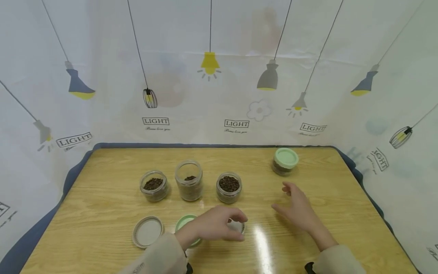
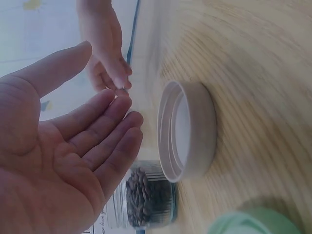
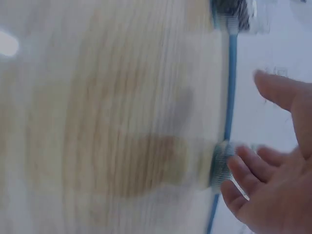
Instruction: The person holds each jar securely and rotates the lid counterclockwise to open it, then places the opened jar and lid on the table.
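My left hand (image 1: 219, 223) hovers over the white lid (image 1: 237, 226) at the front right, fingers relaxed and nothing in them. In the left wrist view that white lid (image 2: 187, 130) lies hollow side up beside the fingertips. Bare and loosely spread, my right hand (image 1: 297, 207) hangs above the table, nearest the jar with a green lid on it (image 1: 286, 159). Three uncovered clear jars hold dark coffee beans: a short left jar (image 1: 154, 186), a taller middle jar (image 1: 189, 182) and a short right jar (image 1: 229, 187).
Another white lid (image 1: 148, 232) lies at the front left. Beside it a green lid (image 1: 186, 222) is partly covered by my left forearm. The wooden table (image 1: 102, 167) meets a printed curtain (image 1: 191, 133) along its back edge.
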Demonstrator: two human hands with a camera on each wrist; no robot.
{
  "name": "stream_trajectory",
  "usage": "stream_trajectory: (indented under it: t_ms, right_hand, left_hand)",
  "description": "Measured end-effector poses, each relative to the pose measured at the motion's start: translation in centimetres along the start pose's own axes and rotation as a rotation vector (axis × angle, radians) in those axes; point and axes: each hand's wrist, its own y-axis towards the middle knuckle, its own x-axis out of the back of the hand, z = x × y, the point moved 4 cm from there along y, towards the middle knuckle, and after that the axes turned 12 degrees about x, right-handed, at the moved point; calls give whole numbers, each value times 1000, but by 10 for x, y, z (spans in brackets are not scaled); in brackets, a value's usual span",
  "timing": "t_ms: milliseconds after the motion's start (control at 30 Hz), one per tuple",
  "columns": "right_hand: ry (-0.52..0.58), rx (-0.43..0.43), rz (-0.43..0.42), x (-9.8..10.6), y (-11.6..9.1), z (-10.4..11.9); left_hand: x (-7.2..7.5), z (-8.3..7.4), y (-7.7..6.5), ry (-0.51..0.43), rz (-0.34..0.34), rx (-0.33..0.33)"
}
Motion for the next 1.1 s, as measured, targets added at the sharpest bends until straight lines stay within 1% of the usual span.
stream_trajectory:
  t_ms: [100, 200, 333, 467, 567, 633, 767, 833, 900, 1000, 1100]
  right_hand:
    - [36, -100, -51, 8, 10, -20]
    - [69, -170, -89, 13, 24, -38]
    - [107, -234, -141, 18, 41, -60]
    - [117, -292, -151, 18, 52, -75]
    - [106, -307, -145, 19, 56, -82]
    - [87, -299, -137, 21, 58, -84]
    - [78, -273, -124, 22, 62, -84]
    - [74, -238, -131, 22, 65, -83]
    - [63, -223, -154, 21, 68, -82]
    - [60, -230, -182, 18, 71, -81]
    - [60, -280, -199, 15, 73, -82]
  left_hand:
    - [-4, -4, 5, -13, 9, 4]
    - [-6, -5, 7, -28, 12, 11]
    - [-10, -7, 9, -45, 32, 6]
    - [-13, -9, 8, -58, 54, 2]
    - [-13, -11, 7, -53, 58, 0]
    - [-12, -12, 6, -48, 59, 2]
    - [-11, -11, 6, -51, 60, 19]
    - [-11, -11, 7, -59, 64, 28]
    - [-11, -9, 7, -67, 67, 36]
    - [-11, -6, 7, -64, 65, 36]
    - [-11, -4, 8, -55, 53, 37]
